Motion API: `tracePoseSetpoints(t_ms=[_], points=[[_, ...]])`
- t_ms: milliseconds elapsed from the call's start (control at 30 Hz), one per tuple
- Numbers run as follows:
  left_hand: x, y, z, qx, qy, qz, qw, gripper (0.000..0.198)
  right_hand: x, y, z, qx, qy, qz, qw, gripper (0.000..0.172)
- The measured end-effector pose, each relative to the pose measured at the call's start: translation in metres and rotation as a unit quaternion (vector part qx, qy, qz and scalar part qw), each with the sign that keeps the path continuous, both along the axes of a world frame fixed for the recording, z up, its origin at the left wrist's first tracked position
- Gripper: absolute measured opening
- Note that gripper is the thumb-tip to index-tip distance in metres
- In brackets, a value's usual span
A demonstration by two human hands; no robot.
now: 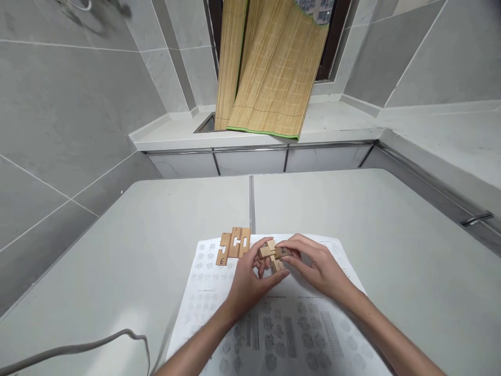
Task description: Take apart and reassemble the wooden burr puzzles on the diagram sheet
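Note:
A small cluster of interlocked wooden puzzle pieces is held just above a printed instruction sheet. My left hand grips it from below and the left, fingers curled round it. My right hand pinches the cluster's right end with thumb and fingertips. Three loose notched wooden pieces lie side by side on the sheet's far left corner, a short way left of my hands.
The sheet lies on a white table with a seam down its middle. A grey cable curls across the near left. Beyond the table, a bamboo mat leans on a tiled ledge; a metal handle shows at right.

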State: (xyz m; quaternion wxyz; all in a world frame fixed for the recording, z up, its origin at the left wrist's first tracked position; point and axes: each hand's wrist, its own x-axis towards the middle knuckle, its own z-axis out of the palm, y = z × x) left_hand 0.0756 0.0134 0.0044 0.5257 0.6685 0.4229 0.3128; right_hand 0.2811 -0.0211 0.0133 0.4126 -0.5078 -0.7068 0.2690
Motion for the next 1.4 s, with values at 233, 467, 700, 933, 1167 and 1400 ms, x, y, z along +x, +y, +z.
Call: tracePoseSetpoints(t_ms=[233,467,700,933,1167,1400], points=[[0.0,0.0,0.002,0.061,0.019,0.005,0.998,0.071,-0.004,0.0,-0.002,-0.006,0.064,0.022,0.998,0.025],[0.0,0.0,0.0,-0.036,-0.091,-0.01,0.995,0.071,0.001,0.004,-0.01,-0.058,0.076,-0.016,0.995,0.03],[-0.002,0.0,0.002,-0.057,-0.103,-0.028,0.993,0.07,-0.001,0.004,-0.011,-0.166,0.085,-0.014,0.982,0.037],[-0.002,-0.003,0.003,0.041,-0.043,-0.036,0.998,0.065,0.001,0.003,-0.009,-0.238,0.127,0.03,0.962,0.046],[0.0,-0.003,0.0,0.061,-0.026,-0.027,0.997,0.071,0.002,0.003,-0.004,-0.216,0.132,-0.001,0.967,0.048],[0.003,-0.004,-0.012,0.131,-0.004,0.047,0.99,0.06,0.023,0.012,-0.012,-0.108,0.026,-0.234,0.966,0.041]])
